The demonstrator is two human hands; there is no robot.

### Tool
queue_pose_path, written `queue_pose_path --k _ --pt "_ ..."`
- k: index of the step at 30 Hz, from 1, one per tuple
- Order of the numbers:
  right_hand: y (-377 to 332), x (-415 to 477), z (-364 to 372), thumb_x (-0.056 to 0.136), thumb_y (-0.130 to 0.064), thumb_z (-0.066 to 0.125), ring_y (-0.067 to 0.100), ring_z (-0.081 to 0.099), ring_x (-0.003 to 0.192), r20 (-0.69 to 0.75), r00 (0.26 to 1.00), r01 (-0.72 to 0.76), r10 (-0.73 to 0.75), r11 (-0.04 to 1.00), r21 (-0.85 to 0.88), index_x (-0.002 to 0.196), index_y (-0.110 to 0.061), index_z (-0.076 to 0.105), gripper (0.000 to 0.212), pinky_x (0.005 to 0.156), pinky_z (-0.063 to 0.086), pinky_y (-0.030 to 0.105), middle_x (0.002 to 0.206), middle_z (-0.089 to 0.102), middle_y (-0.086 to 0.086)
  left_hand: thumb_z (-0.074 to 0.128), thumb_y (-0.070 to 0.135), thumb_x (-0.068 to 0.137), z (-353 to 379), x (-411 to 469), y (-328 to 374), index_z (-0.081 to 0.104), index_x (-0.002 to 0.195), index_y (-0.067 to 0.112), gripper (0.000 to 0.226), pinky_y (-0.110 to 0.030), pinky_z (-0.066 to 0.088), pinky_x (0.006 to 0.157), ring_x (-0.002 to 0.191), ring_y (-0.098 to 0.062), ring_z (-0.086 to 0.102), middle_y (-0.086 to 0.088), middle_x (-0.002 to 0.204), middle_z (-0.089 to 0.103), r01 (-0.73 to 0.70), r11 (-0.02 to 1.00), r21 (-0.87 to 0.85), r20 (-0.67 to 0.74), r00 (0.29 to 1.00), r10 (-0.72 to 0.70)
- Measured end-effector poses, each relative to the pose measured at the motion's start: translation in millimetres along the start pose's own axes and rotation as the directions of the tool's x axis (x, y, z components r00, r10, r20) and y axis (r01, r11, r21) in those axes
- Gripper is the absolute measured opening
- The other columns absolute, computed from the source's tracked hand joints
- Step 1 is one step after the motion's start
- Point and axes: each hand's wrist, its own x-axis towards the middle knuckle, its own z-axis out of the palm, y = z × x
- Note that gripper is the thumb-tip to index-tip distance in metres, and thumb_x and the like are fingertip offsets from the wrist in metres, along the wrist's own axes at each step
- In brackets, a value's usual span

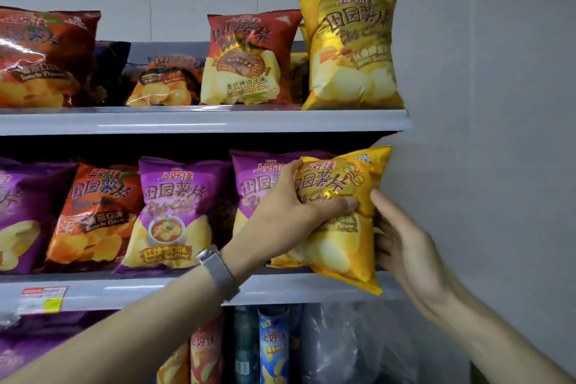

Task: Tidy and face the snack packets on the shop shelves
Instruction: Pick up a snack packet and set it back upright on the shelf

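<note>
Grey wall panels [483, 103] are backing a white shelf unit, and the facing job is looking only partly done. On the top shelf [187, 121] a red tomato packet [43, 59] is standing face-out at the left. Beside it a dark packet [109, 72] is sitting back in shadow and a barbecue packet [165, 81] is slumping backwards. Further right a ribs packet [246, 56] and a tall honey packet [352, 47] are standing upright and facing forward.

On the middle shelf [124, 290], whose lip is carrying a price label [42, 299], an orange packet [96, 215] is leaning among purple packets [177, 212] and is probably sitting in the wrong row. At the right end the left hand [290, 206], with a watch [215, 268] on its wrist, is gripping the front of the yellow packet [343, 246], thumb at the top corner and fingers curling across the print. The right hand [402, 246] is clasping the packet's right edge, thumb on the side and fingers going behind out of sight.

That packet is tilting, its lower corner hanging over the shelf lip, so it is not yet seated. One of the purple packets, just behind it, is crowding the slot, and the wall is hemming in the right side. Below, snack tubes [271, 346] and a clear plastic bag [343, 352] are waiting, apparently unsorted.
</note>
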Motion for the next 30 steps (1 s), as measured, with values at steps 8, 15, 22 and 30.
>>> queue_pose_path --k 8,15,22,30 --pt "17.7 35.9 -66.7 0.052 -0.072 0.084 0.013 0.070 0.113 -0.017 1.000 -0.031 0.026 0.892 -0.451 0.129 -0.039 0.059 0.087 0.104 0.053 0.046 0.119 0.075 -0.012 0.078 0.088 0.044 61.6 47.4 13.7 0.024 0.155 0.041 0.132 -0.046 0.048 0.111 0.127 -0.022 0.060 0.002 0.139 0.058 0.052 0.998 0.045 -0.057 0.997 -0.049" --pt "49.6 59.9 -97.2 0.058 -0.050 0.086 0.014 0.071 0.107 -0.135 0.990 -0.093 0.031 0.870 -0.483 0.124 -0.033 0.063 0.071 0.102 0.054 0.048 0.115 0.075 -0.013 0.084 0.068 0.052 74.4 53.1 -16.0 0.021 0.150 0.051 0.118 -0.049 0.053 0.106 0.121 -0.024 0.065 0.000 0.138 0.060 0.135 0.991 0.013 0.025 0.990 -0.135" --pt "53.7 54.6 -94.7 0.087 -0.048 0.078 -0.003 0.063 0.112 -0.033 0.992 -0.125 0.124 0.868 -0.481 0.138 -0.031 0.057 0.057 0.106 0.048 0.031 0.121 0.068 -0.022 0.081 0.050 0.076 74.3 33.4 -10.1 0.017 0.161 0.027 0.108 -0.045 0.049 0.107 0.121 -0.028 0.059 -0.001 0.134 0.059 0.177 0.964 0.200 0.023 0.983 -0.185" --pt "39.6 31.5 -95.8 0.099 -0.044 0.064 0.011 0.062 0.118 -0.037 0.991 -0.119 0.128 0.727 -0.676 0.147 -0.026 0.048 0.053 0.107 0.048 0.035 0.134 0.064 -0.009 0.071 0.050 0.086 69.7 20.3 -9.7 0.040 0.158 0.021 0.084 -0.034 0.048 0.102 0.124 -0.027 0.058 -0.005 0.140 0.058 0.062 0.893 0.446 0.040 0.995 -0.090"
